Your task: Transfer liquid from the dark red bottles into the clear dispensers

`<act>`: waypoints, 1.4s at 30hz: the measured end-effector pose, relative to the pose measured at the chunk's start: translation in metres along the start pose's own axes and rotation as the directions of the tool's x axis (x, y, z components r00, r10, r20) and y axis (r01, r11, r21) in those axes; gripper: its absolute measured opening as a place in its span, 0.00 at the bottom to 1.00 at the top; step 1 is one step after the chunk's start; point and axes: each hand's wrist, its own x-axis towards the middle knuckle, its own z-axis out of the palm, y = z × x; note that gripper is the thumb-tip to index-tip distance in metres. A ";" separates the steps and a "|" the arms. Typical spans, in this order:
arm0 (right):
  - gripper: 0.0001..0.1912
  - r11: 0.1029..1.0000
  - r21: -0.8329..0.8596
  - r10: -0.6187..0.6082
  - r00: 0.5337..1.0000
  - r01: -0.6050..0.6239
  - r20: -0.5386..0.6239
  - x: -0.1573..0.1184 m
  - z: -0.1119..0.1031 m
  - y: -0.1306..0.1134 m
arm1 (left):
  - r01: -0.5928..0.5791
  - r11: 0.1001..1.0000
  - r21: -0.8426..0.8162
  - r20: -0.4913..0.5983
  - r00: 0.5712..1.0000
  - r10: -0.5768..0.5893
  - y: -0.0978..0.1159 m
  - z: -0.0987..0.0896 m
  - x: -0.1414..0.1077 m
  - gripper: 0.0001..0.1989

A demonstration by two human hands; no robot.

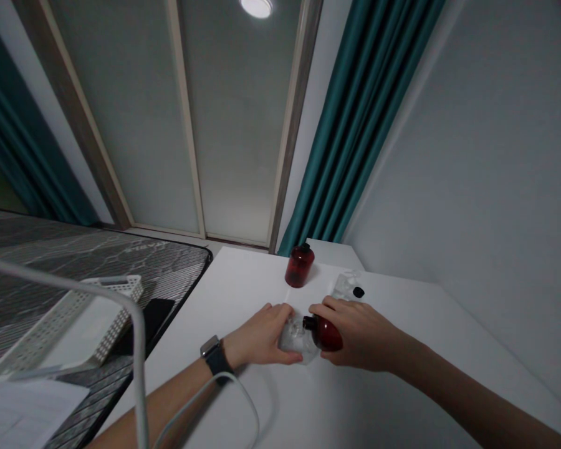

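Over the white desk (pixel 243 399), the left hand (pixel 259 337) curls its closed fingers (pixel 275 310) around a clear plastic bottle (pixel 293 340), while the right hand (pixel 362 333) grips a dark red bottle (pixel 328 333) held sideways, its black neck just at the clear bottle.

**A bedroom in a home**

Grey patterned mattress (pixel 88 262) at nine o'clock, frosted-glass sliding door (pixel 126 125) at eleven, teal curtains (pixel 359 125) at one, round ceiling light (pixel 256 6) at twelve, white desk (pixel 243 280) centre.
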 end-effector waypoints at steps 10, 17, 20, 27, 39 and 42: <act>0.23 1.000 0.004 -0.003 1.000 0.003 -0.013 -0.001 -0.001 0.001 | -0.013 1.000 0.000 -0.019 1.000 0.013 -0.003 0.003 0.000 0.28; 0.22 1.000 0.002 -0.008 1.000 0.008 -0.019 0.000 0.001 0.003 | -0.012 1.000 0.001 -0.025 1.000 0.012 -0.005 0.005 0.000 0.29; 0.22 1.000 -0.001 -0.012 1.000 0.012 -0.020 0.001 0.001 0.003 | -0.013 1.000 -0.002 -0.024 1.000 0.013 -0.004 0.004 0.000 0.29; 0.23 1.000 -0.007 -0.008 1.000 0.008 -0.012 0.000 0.000 0.003 | -0.007 1.000 -0.006 -0.014 1.000 0.007 -0.003 0.003 0.000 0.28; 0.22 1.000 0.001 -0.010 1.000 0.010 -0.008 0.000 -0.002 0.002 | -0.012 1.000 -0.008 -0.015 1.000 0.012 -0.003 0.003 -0.001 0.29; 0.22 1.000 -0.002 -0.012 1.000 0.012 -0.006 0.000 -0.002 0.002 | -0.010 1.000 -0.017 -0.015 1.000 0.010 -0.003 0.003 -0.001 0.29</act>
